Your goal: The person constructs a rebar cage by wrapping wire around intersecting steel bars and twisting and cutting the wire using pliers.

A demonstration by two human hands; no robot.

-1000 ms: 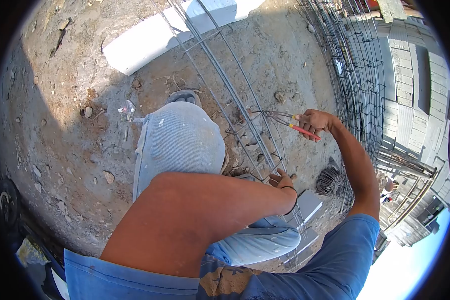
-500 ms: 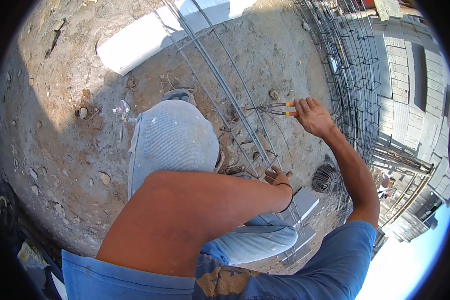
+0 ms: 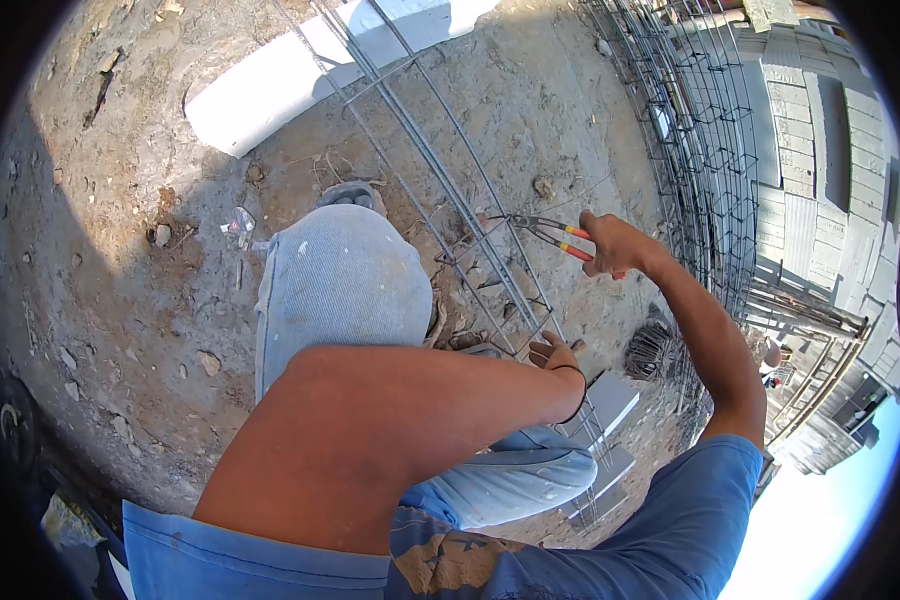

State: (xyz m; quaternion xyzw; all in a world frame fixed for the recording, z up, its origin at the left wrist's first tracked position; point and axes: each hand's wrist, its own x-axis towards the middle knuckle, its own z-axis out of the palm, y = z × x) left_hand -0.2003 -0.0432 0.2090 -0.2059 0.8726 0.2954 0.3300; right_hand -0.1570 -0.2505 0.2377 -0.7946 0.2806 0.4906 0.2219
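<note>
A long rebar cage (image 3: 467, 207) of thin steel rods and stirrups runs diagonally past my bent knee. My right hand (image 3: 615, 246) is closed round the red and yellow handles of pincers (image 3: 545, 226). The pincers' jaws are at a stirrup corner on the cage's right-hand rod; any tie wire in them is too small to make out. Farther down the cage, my left hand (image 3: 558, 354) curls its fingers round the rods, partly hidden by its wrist.
White blocks (image 3: 270, 95) lie under the cage's far end, with grey blocks (image 3: 610, 405) near its close end. More rebar cages (image 3: 695, 150) are stacked on the right. A bundle of dark wire (image 3: 650, 350) sits on the dirt. A crumpled wrapper (image 3: 240, 225) lies left of my knee.
My right hand has turned and dropped slightly, swinging the pincers' handles from level to slanting down to the right. My left hand stays at the same spot on the cage.
</note>
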